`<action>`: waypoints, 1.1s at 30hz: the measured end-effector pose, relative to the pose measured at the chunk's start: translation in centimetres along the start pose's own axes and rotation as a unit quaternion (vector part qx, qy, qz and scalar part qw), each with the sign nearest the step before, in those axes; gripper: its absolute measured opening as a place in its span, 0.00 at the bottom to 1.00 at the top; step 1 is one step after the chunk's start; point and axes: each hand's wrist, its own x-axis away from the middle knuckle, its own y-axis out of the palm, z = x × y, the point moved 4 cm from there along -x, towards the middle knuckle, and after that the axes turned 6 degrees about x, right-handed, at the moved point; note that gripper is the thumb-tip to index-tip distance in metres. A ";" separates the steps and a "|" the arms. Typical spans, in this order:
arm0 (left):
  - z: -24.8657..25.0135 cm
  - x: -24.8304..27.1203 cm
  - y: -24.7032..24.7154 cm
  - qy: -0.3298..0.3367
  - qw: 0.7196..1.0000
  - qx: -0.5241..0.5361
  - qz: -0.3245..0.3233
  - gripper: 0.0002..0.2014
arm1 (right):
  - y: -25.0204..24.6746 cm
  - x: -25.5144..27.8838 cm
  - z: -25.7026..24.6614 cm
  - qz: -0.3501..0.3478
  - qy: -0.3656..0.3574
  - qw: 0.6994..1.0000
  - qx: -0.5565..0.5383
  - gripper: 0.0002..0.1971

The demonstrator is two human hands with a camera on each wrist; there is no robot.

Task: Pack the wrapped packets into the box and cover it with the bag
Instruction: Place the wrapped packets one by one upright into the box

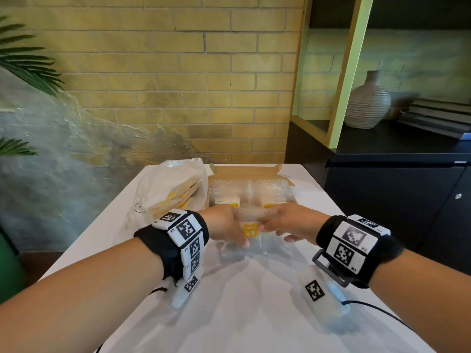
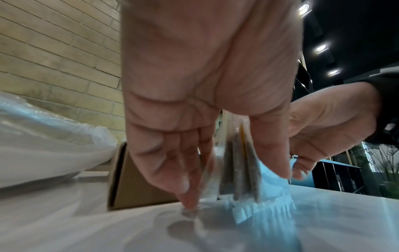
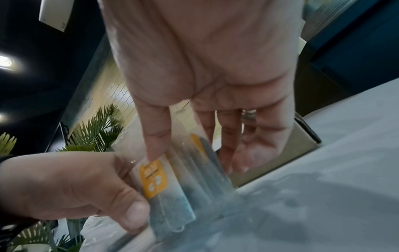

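While our left hand (image 1: 228, 229) and right hand (image 1: 290, 224) pinch one wrapped packet (image 1: 251, 230) between thumbs and fingers, upright just above the white table (image 1: 242, 314), the open box (image 1: 251, 184) of packets sits right behind it, the plastic bag (image 1: 168, 192) slumped beside its left wall

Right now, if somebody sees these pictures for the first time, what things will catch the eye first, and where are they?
First, the two hands meeting at the table's middle: the left hand and right hand together hold a clear wrapped packet with a yellow label. Just behind it stands the open cardboard box, already holding wrapped packets. Left of the box lies a crumpled plastic bag.
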 end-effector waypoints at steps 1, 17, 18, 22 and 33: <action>-0.1 -0.1 0.2 -0.005 1.000 -0.004 -0.015 0.11 | 0.1 0.0 0.0 -0.010 0.005 1.000 0.014 0.03; -0.1 0.0 -0.5 -0.018 0.999 0.035 -0.034 0.12 | -0.7 -0.6 -0.9 0.031 -0.022 0.999 0.033 0.17; -0.4 -0.1 -0.4 -0.025 0.998 0.039 -0.044 0.15 | -0.5 -0.8 -0.4 0.015 -0.002 0.998 0.061 0.23; -0.4 -0.1 0.1 -0.029 0.995 0.052 -0.074 0.21 | 0.3 -1.1 0.3 -0.030 0.028 0.994 0.097 0.21; 0.4 -0.2 -1.0 -0.036 0.999 -0.001 -0.023 0.16 | -0.5 -0.9 -1.4 -0.017 -0.035 0.998 0.054 0.08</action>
